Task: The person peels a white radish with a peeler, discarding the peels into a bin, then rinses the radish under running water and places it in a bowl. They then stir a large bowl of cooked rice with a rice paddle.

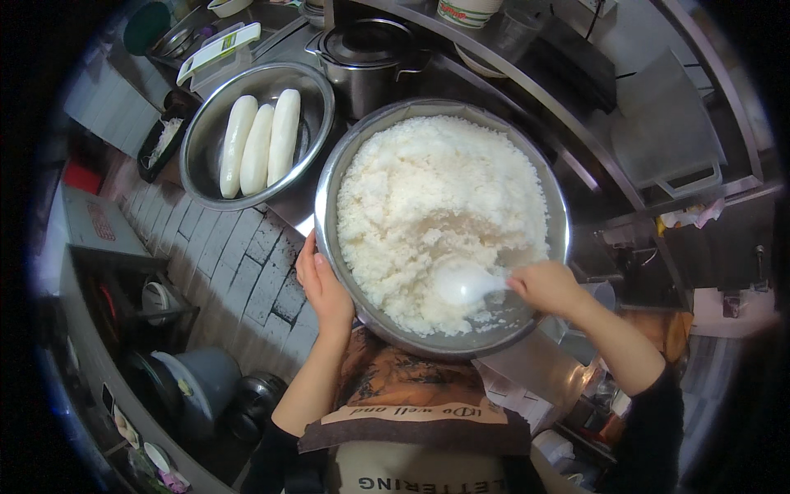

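A wide stainless steel bowl (328,185) heaped with cooked white rice (432,160) is in front of me. My right hand (546,287) grips the handle of a white rice paddle (466,285), whose blade rests on the rice in the near part of the bowl. Bare metal shows around the near right side, where the rice is scooped away. My left hand (324,290) lies against the outside of the bowl at its left edge, with the thumb near the rim. Its fingertips are partly hidden behind the bowl.
Left of the rice stands a second steel bowl (259,202) with three peeled white radishes (256,148). Behind is a lidded steel pot (364,68). A white-and-green slicer (219,52) lies on a plastic container. A metal shelf (543,92) runs along the right. Buckets (207,383) stand lower left.
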Action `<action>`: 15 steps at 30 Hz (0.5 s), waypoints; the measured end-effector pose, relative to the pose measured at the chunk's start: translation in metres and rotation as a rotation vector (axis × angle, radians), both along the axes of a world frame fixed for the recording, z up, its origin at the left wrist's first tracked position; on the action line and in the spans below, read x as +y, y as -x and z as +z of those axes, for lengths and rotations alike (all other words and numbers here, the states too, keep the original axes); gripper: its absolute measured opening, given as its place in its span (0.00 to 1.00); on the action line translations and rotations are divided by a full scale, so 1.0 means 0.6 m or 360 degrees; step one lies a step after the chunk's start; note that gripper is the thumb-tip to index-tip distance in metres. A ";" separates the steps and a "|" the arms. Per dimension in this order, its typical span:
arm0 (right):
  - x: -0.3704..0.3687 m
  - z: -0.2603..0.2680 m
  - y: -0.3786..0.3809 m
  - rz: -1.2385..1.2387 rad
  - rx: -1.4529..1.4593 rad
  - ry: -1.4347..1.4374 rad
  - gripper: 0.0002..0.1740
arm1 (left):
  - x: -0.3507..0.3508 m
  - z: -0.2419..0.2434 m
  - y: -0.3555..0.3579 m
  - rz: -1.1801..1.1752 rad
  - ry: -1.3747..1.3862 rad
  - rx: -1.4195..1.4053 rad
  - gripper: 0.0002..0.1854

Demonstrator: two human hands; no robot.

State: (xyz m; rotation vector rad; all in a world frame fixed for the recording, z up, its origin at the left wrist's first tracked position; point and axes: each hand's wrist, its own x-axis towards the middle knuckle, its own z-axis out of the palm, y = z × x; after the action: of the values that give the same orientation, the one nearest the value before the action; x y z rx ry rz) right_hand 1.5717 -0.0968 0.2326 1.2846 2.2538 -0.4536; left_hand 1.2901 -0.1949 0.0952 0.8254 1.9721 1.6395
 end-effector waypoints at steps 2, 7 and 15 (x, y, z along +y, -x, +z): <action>-0.015 0.025 -0.019 0.0052 -0.0140 -0.0176 0.15 | 0.001 -0.002 0.001 0.0009 0.0008 -0.0004 0.21; -0.024 0.048 -0.069 0.0166 -0.0516 -0.0497 0.15 | 0.001 0.001 0.000 -0.0009 -0.0053 -0.0055 0.21; -0.040 -0.086 -0.003 0.0032 0.0273 -0.0507 0.17 | 0.006 0.009 -0.012 -0.0047 -0.0293 -0.0258 0.23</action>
State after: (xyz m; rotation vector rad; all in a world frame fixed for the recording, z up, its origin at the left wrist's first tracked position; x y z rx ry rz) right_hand 1.5732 -0.1207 0.1813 1.4210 2.5587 -0.2083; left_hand 1.2975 -0.1914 0.1004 0.7570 1.7110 1.8302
